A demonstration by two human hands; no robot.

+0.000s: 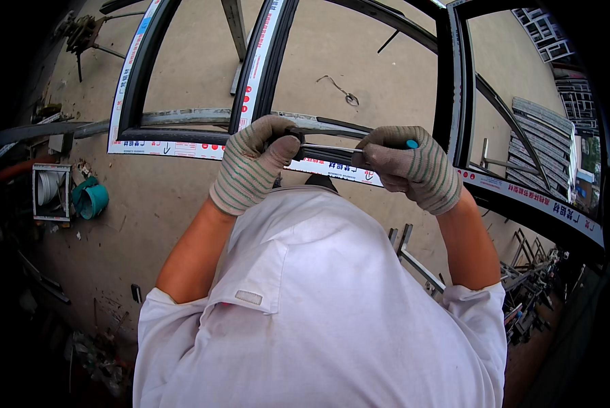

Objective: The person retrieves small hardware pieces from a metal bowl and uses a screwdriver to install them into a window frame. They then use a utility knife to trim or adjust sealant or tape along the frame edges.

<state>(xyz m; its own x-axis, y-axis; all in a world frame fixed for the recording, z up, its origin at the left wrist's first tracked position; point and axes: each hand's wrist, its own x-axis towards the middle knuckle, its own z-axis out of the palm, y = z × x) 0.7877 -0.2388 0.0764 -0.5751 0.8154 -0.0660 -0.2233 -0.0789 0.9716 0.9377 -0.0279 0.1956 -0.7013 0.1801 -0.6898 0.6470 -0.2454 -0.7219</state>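
Both my hands wear pale knitted gloves with green stripes and meet above the near rail of a dark window frame [254, 81] covered in printed white film. Closed fingers of my left hand [249, 166] pinch a small dark part [295, 139], mostly hidden by thumb and fingers. My right hand [417, 168] is wrapped round a screwdriver; its thin metal shaft [328, 147] points left to the dark part, and a teal end shows above the knuckles. Whether the tip touches the part, I cannot tell.
Grey metal bars [189, 117] run under the frame. A second dark frame section [529, 194] extends right. On the floor lie a bent wire loop [351, 98], a teal bucket [93, 201], a crate [52, 192], stacked profiles [539, 143] and a heap of metal offcuts [532, 292].
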